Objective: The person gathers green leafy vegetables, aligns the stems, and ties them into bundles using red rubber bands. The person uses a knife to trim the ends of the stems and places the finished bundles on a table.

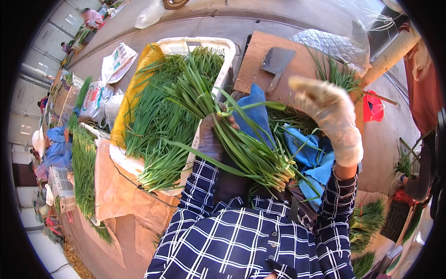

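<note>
A bunch of long green leafy stalks [244, 146], likely garlic chives, lies slantwise above my lap. My left hand [212, 130], in a greyish glove with bare fingertips, grips it around the middle. The pale cut ends [284, 176] point down to the right, the leaf tips up to the left. Near my thumb, a loose pale-green strand [226, 112] crosses the bunch. My right hand [324, 104], in a whitish glove, is raised to the right, apart from the bunch. Motion blurs its fingers; I see nothing held in them.
A white plastic crate [228, 66] full of chives stands left of the bunch, a yellow sack [120, 129] over its side. Ahead, a broad-bladed tool [278, 61] lies on a wooden board [254, 48]. Blue cloth [313, 150] covers my lap. A person in blue [57, 146] sits far left.
</note>
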Action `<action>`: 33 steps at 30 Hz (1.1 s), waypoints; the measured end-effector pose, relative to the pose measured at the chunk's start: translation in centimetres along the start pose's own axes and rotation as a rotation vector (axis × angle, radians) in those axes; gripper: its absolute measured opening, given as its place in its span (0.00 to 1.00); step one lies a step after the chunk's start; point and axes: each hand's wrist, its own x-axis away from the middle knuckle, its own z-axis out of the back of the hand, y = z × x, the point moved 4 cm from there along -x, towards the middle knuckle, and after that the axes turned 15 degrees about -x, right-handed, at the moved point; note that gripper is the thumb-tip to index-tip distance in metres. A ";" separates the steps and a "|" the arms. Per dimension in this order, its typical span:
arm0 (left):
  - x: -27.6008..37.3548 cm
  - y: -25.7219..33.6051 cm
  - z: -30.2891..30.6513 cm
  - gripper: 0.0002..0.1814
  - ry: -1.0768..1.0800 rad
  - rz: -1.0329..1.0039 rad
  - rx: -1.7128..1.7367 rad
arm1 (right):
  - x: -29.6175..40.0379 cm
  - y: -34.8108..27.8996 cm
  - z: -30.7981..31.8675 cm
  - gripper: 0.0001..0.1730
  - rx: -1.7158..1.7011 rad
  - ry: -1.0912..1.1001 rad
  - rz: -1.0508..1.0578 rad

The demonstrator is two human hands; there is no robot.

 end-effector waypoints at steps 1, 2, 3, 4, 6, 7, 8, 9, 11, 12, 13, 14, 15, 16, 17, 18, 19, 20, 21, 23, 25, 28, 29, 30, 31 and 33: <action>0.3 0.4 0.1 0.17 0.019 -0.009 0.002 | -0.3 -3.0 -1.5 0.20 0.100 -0.124 0.229; 0.4 0.4 -0.4 0.18 0.000 0.046 0.006 | -0.3 -6.2 -2.3 0.26 0.202 -0.210 0.469; 0.8 0.6 -0.9 0.18 0.013 0.002 -0.027 | -0.2 -7.2 -4.5 0.19 0.234 -0.326 0.562; 0.1 0.0 -1.5 0.17 -0.013 0.001 -0.025 | -0.1 -7.0 -6.8 0.12 0.266 -0.417 0.519; 0.0 0.0 -0.7 0.17 -0.041 -0.031 -0.004 | 0.0 -4.5 -10.7 0.03 0.377 -0.516 0.351; 0.1 -0.4 -0.1 0.17 -0.053 -0.033 0.015 | 0.9 -2.7 -11.9 0.05 0.576 -0.704 0.594; 0.0 -0.2 0.3 0.17 -0.062 -0.043 0.031 | 0.4 -2.7 -10.6 0.04 0.501 -0.616 0.529; 0.7 0.7 1.1 0.17 -0.050 -0.076 0.039 | 0.0 -2.6 -10.1 0.02 0.395 -0.547 0.494; 1.3 1.3 1.8 0.17 -0.034 -0.131 0.055 | -0.7 -2.8 -8.5 0.01 0.164 -0.412 0.441; 1.6 1.1 1.9 0.17 -0.022 -0.147 0.049 | -1.6 -2.0 -5.5 0.05 -0.009 -0.156 0.446; 1.6 1.0 2.5 0.18 0.071 -0.189 -0.026 | -3.0 -2.5 -2.8 0.02 -0.054 0.008 0.583; 1.2 0.6 3.2 0.17 0.002 -0.196 0.074 | -3.9 -2.7 1.0 0.05 0.036 0.118 0.525; 2.3 2.3 5.3 0.16 -0.031 -0.248 0.133 | -5.1 -2.6 3.0 0.08 0.060 0.198 0.464; 1.6 1.1 5.7 0.15 -0.012 -0.226 0.206 | -5.6 -3.5 7.4 0.12 0.176 0.301 0.384; 1.1 0.2 6.6 0.14 0.020 -0.213 0.268 | -5.3 -7.8 10.0 0.11 -0.223 0.407 0.378; 1.5 1.2 4.6 0.08 0.012 -0.267 0.260 | -5.5 -9.3 11.6 0.10 -0.190 0.432 0.472; 3.4 4.2 5.7 0.08 0.073 -0.332 0.216 | -7.1 -8.1 11.2 0.11 -0.189 0.416 0.523; 2.3 3.4 5.2 0.07 0.071 -0.298 0.257 | -6.6 -8.8 14.1 0.12 -0.028 0.471 0.535; 2.0 3.5 5.3 0.07 0.091 -0.293 0.265 | -7.1 -7.2 16.0 0.13 0.102 0.487 0.475; 1.7 3.3 4.2 0.08 0.068 -0.287 0.279 | -7.8 -1.3 19.7 0.16 0.352 0.461 0.254; 2.1 4.7 6.1 0.09 0.049 -0.361 0.284 | -7.8 7.0 20.7 0.20 0.548 0.263 -0.089; 1.5 4.6 5.7 0.09 0.007 -0.355 0.361 | -2.8 14.0 20.5 0.27 0.735 -0.011 -0.471; 1.8 5.0 5.8 0.09 -0.054 -0.316 0.340 | -1.2 14.9 19.3 0.29 0.754 -0.058 -0.509; 1.4 5.0 5.9 0.09 -0.045 -0.355 0.302 | 0.7 14.8 18.6 0.31 0.764 -0.040 -0.505; 0.9 4.7 5.7 0.09 -0.079 -0.336 0.320 | 2.9 14.4 17.3 0.31 0.760 0.113 -0.295; 0.3 4.8 4.8 0.09 -0.149 -0.321 0.346 | 6.2 18.7 15.6 0.24 0.155 0.223 -0.319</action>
